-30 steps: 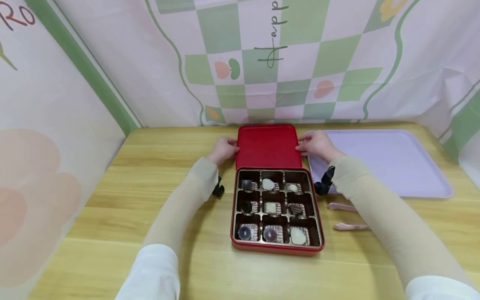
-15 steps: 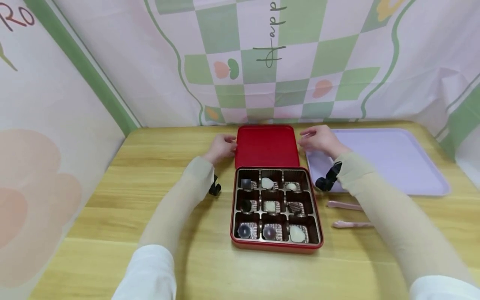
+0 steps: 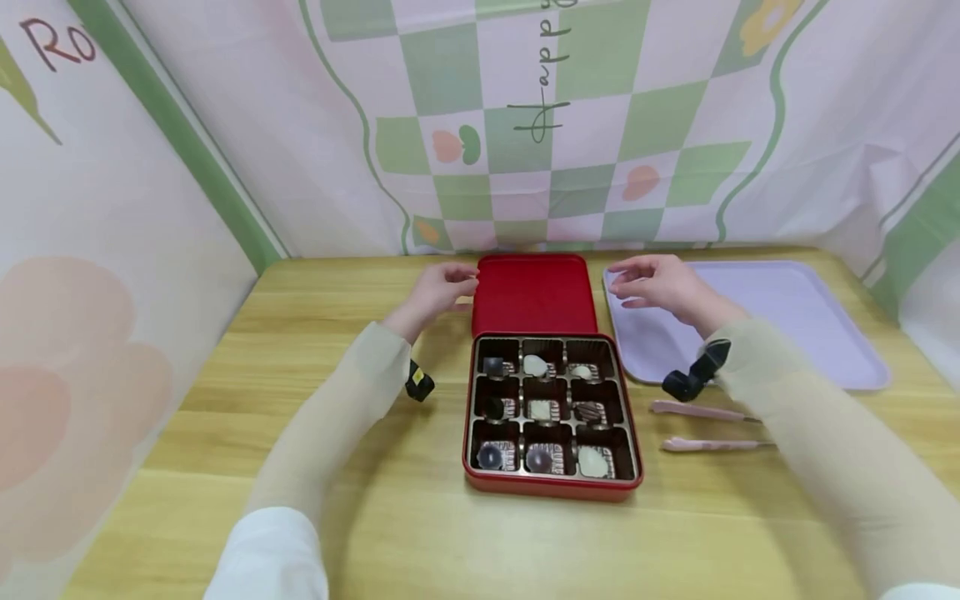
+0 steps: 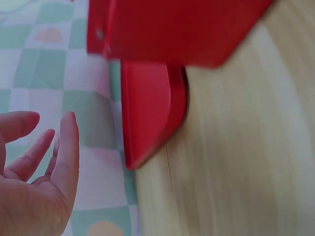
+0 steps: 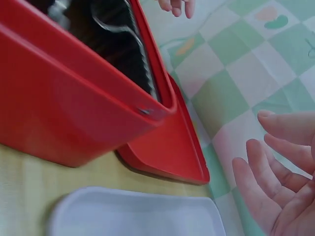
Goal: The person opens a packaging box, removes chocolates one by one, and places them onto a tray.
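A red tin (image 3: 555, 486) holds chocolates, dark, white and striped, each in its own compartment. Behind it lies the red lid (image 3: 534, 293), flat on the table and touching or nearly touching the tin's back edge. My left hand (image 3: 437, 293) is beside the lid's left edge, fingers loosely bent and holding nothing; whether it touches the lid cannot be told from the head view. In the left wrist view the fingers (image 4: 69, 152) are spread, apart from the lid. My right hand (image 3: 663, 287) hovers over the tray's left part, away from the lid, its fingers relaxed around nothing.
A pale purple tray (image 3: 780, 325) lies at the back right. Two pink-handled utensils, an upper one (image 3: 697, 409) and a lower one (image 3: 708, 445), lie right of the tin, their far ends hidden by the right arm. A printed cloth (image 3: 517, 125) hangs behind the wooden table (image 3: 337, 333).
Both hands were at the lid's sides a second ago. The right hand has let go and moved right, over the tray; the left has loosened and drawn slightly left. Lid and tin stay put.
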The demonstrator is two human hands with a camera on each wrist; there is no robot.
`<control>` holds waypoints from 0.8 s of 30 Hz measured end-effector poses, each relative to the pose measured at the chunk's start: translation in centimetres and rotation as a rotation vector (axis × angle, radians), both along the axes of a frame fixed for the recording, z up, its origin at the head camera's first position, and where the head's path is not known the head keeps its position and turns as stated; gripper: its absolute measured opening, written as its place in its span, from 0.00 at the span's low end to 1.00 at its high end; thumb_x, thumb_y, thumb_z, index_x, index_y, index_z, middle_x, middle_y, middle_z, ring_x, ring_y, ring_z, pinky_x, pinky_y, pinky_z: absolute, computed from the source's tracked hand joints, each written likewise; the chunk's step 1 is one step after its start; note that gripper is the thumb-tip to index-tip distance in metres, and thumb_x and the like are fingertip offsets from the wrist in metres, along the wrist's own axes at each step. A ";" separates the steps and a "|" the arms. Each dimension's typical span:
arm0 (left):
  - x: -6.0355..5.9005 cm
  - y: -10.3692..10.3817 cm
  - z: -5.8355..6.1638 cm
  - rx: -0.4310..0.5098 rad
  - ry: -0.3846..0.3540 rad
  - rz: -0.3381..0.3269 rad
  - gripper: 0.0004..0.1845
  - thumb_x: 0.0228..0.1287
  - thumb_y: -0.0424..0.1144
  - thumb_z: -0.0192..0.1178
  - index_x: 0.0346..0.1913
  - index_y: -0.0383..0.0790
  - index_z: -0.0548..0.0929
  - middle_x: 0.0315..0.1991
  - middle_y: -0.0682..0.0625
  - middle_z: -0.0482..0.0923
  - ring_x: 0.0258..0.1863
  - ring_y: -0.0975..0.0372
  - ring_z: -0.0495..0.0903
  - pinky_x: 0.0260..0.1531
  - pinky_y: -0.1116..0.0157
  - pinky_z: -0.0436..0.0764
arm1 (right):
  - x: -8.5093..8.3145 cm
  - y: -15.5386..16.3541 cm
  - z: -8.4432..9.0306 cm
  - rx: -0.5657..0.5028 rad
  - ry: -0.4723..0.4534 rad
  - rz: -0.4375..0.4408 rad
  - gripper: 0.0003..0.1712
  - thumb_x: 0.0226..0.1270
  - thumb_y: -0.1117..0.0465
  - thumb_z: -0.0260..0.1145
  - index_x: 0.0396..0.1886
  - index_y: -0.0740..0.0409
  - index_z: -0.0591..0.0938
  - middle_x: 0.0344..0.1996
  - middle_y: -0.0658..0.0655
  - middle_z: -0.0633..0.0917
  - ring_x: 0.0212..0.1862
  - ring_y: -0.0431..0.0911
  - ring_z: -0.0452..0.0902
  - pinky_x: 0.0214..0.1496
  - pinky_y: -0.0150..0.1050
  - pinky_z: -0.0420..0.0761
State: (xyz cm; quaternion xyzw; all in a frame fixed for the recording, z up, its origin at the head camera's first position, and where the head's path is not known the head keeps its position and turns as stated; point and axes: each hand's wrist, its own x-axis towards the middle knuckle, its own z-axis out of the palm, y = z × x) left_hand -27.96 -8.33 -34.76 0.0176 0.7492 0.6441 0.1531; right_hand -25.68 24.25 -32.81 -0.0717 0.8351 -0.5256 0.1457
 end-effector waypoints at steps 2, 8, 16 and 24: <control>0.6 0.0 0.1 0.007 0.009 -0.019 0.20 0.69 0.29 0.51 0.62 0.25 0.69 0.61 0.31 0.67 0.60 0.42 0.69 0.59 0.47 0.75 | 0.5 0.1 0.0 0.017 0.013 0.020 0.32 0.65 0.64 0.64 0.64 0.75 0.65 0.33 0.44 0.80 0.36 0.32 0.80 0.43 0.31 0.85; 2.9 -0.3 0.2 -0.008 0.069 -0.064 0.19 0.68 0.29 0.53 0.60 0.25 0.71 0.61 0.31 0.69 0.58 0.40 0.69 0.59 0.48 0.74 | 2.2 0.1 -0.2 0.072 0.099 0.074 0.29 0.64 0.66 0.63 0.63 0.73 0.68 0.36 0.52 0.83 0.35 0.31 0.79 0.40 0.27 0.84; 5.9 -0.7 -0.2 -0.116 0.155 -0.127 0.18 0.67 0.31 0.54 0.59 0.27 0.74 0.59 0.34 0.72 0.54 0.44 0.75 0.52 0.57 0.81 | 4.5 0.2 -0.7 0.096 0.142 0.116 0.28 0.64 0.68 0.62 0.63 0.73 0.68 0.38 0.62 0.82 0.34 0.36 0.81 0.41 0.36 0.86; 8.8 -1.4 -1.0 -0.228 0.228 -0.132 0.19 0.64 0.34 0.60 0.58 0.35 0.77 0.55 0.42 0.78 0.50 0.54 0.79 0.45 0.64 0.83 | 7.0 0.9 -1.6 0.151 0.231 0.147 0.25 0.63 0.66 0.63 0.59 0.71 0.72 0.35 0.51 0.82 0.32 0.32 0.79 0.30 0.30 0.80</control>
